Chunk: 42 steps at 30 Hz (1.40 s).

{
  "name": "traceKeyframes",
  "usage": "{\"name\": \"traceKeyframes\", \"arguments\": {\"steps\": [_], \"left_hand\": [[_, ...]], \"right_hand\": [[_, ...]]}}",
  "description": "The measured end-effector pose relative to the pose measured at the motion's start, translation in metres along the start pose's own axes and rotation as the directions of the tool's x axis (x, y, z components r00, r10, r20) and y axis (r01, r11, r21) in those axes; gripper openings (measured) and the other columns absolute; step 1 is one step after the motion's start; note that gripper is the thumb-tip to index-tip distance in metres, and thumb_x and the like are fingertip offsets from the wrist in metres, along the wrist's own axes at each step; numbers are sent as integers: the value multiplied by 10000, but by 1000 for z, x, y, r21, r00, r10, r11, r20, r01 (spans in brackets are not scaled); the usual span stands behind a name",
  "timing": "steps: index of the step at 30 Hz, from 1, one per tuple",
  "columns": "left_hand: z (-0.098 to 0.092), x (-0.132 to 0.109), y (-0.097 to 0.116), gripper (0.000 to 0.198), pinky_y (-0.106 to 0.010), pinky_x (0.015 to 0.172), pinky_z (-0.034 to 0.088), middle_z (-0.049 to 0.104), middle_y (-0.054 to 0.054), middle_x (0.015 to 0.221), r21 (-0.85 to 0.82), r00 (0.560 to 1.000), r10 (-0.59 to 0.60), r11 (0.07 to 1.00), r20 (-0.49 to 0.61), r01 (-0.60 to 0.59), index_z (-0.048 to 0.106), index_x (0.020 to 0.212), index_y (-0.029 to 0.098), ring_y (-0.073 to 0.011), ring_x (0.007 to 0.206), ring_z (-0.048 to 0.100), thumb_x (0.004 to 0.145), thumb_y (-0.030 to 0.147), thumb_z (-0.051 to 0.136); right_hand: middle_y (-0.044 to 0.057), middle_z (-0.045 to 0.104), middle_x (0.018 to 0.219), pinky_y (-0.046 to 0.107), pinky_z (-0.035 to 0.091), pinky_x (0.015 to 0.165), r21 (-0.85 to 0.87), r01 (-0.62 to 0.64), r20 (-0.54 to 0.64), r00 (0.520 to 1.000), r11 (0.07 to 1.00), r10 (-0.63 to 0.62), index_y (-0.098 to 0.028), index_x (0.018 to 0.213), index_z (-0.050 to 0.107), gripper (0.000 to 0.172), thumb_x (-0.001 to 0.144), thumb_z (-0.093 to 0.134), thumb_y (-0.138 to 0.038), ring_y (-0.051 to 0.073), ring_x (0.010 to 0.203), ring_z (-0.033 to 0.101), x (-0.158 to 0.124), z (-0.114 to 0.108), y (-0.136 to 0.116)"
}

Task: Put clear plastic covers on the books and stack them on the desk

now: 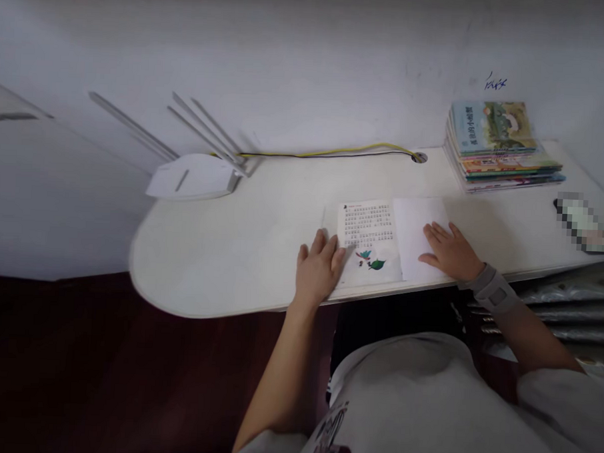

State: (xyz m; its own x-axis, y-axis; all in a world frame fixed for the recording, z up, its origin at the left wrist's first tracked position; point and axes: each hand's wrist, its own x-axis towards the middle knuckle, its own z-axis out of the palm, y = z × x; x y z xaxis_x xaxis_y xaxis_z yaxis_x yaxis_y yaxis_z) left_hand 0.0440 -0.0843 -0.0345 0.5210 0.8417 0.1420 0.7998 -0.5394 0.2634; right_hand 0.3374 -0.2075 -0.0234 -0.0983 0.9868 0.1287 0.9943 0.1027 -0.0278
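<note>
An open book (367,219) lies on the white desk near its front edge, its left page bearing printed text and a small coloured picture of a leaf. A blank white sheet or page (416,225) covers the right side. My left hand (319,267) rests at the book's left edge with the fingers extended. On the white sheet my right hand (451,252) lies flat, fingers spread, with a grey band (494,290) around the wrist. Neither hand is wrapped around anything.
A stack of picture books (500,148) stands at the back right of the desk (221,250). A phone-like object (585,225), partly blurred, lies at the right. The white router (194,176) with several antennas sits at the left; a yellow cable (325,151) runs to a desk hole.
</note>
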Motion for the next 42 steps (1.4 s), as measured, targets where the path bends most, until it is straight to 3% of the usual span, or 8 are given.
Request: {"name": "traceKeyframes", "arguments": {"steps": [9,15,18,25,30,34,38,42], "left_hand": [[-3,-2,8,527,-631,1061,270,319,-221,1531,88,999,25,996,38,-29,469,1412,204,-321,1427,309,986,462,295],[-2,-3,6,521,-644,1036,282,264,-218,1554,125,998,57,990,42,-62,461,1416,232,-334,1436,284,980,478,320],[-3,-3,7,538,-650,1039,278,280,-220,1548,125,998,54,990,41,-59,459,1420,227,-340,1429,298,978,496,311],[-2,-6,7,560,-587,1091,271,365,-215,1511,93,999,46,995,16,-47,494,1390,184,-308,1388,386,982,506,286],[-3,-5,9,496,-580,1093,281,420,-198,1483,86,999,34,996,-5,-34,528,1357,180,-288,1363,428,996,421,290],[-2,-4,11,453,-579,1097,280,454,-169,1469,83,1000,24,996,-9,-23,526,1361,203,-270,1338,462,991,329,296],[-2,-4,11,434,-597,1106,259,466,-157,1463,67,1000,21,998,-15,-20,539,1345,215,-275,1341,456,980,310,324],[-2,-5,9,398,-625,1122,210,481,-168,1449,-24,998,11,1000,-55,-12,581,1289,198,-299,1345,448,955,282,381]], "right_hand": [[220,469,1441,596,297,1080,-4,-64,-41,997,998,64,-78,1394,460,579,963,407,-461,356,1380,373,-3,-11,-3],[154,387,1518,562,261,1126,59,168,-2,986,984,-169,-173,1421,445,629,917,479,-548,326,1422,303,-2,-13,-40],[161,395,1511,573,257,1128,82,183,33,982,980,-186,-170,1429,430,631,920,483,-539,318,1416,319,-4,-6,-47],[155,336,1543,545,301,1123,119,192,11,981,974,-195,-166,1450,395,622,941,446,-520,319,1432,284,-12,5,-38],[208,439,1470,481,373,1099,190,205,-19,979,960,-205,-94,1401,447,600,950,440,-489,291,1371,405,-12,-3,-25],[237,451,1450,523,353,1101,164,116,-55,993,980,-108,-69,1399,443,674,935,416,-557,320,1371,398,5,-5,-11],[256,398,1479,549,326,1099,60,3,24,1000,998,-5,-36,1404,427,703,941,389,-563,358,1396,346,23,5,-2],[266,437,1448,490,375,1075,28,-2,65,998,1000,0,-18,1374,458,694,926,444,-548,349,1358,409,28,5,-5]]}}
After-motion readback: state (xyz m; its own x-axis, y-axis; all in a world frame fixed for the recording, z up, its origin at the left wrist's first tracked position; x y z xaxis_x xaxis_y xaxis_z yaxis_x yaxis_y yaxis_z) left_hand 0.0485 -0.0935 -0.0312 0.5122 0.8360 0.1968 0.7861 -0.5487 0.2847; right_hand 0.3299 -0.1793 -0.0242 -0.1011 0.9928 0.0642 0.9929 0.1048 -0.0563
